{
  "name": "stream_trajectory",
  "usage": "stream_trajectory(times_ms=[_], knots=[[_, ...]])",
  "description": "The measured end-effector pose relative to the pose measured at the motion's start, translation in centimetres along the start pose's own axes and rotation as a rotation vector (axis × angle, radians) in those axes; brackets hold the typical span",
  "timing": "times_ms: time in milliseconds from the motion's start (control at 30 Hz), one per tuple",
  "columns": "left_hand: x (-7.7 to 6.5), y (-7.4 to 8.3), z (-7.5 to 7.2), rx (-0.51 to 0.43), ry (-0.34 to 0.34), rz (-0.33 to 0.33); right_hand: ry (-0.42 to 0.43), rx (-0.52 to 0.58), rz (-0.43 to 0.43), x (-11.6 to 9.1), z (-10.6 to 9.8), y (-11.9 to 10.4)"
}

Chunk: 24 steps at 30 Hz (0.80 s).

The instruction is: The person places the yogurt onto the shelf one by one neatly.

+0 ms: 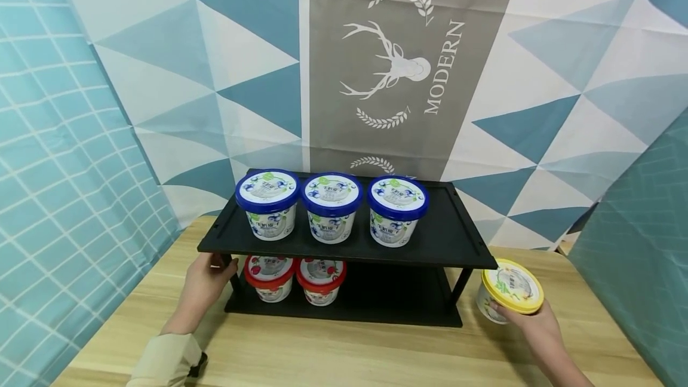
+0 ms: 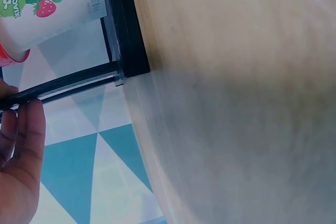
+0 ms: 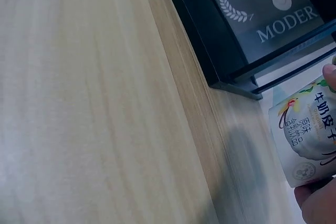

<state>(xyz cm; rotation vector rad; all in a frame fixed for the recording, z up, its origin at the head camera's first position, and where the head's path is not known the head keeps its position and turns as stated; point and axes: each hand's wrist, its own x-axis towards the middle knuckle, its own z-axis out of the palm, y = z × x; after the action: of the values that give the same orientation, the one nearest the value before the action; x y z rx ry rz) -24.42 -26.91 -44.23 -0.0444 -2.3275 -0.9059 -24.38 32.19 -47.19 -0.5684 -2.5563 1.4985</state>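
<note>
My left hand point(image 1: 206, 282) holds the front left post of a black two-tier shelf point(image 1: 344, 315). In the left wrist view its fingers point(image 2: 34, 135) lie along one side of that post point(image 2: 68, 80), with the thumb partly seen on the other. At the shelf's right, my right hand point(image 1: 537, 327) grips a tilted yellow-lidded tub point(image 1: 513, 285), apart from the shelf. The right wrist view shows the printed side of this tub point(image 3: 310, 124) between thumb and fingers. Two red-lidded tubs point(image 1: 321, 279) stand at the left of the lower tier.
Three blue-lidded tubs point(image 1: 332, 205) stand in a row on the upper tier, whose right end is bare black board point(image 1: 448, 220). The shelf stands on a wooden table point(image 1: 322, 351). Patterned cloth point(image 1: 258, 70) hangs behind, with tiled-print cloth point(image 1: 59, 154) on the left.
</note>
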Motion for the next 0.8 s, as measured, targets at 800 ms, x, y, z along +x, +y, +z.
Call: stream_trajectory(times_ms=[800], knots=[[0.0, 0.1, -0.1, 0.005, -0.028, 0.016, -0.093, 0.037, 0.036, -0.2, 0.6, 1.8]])
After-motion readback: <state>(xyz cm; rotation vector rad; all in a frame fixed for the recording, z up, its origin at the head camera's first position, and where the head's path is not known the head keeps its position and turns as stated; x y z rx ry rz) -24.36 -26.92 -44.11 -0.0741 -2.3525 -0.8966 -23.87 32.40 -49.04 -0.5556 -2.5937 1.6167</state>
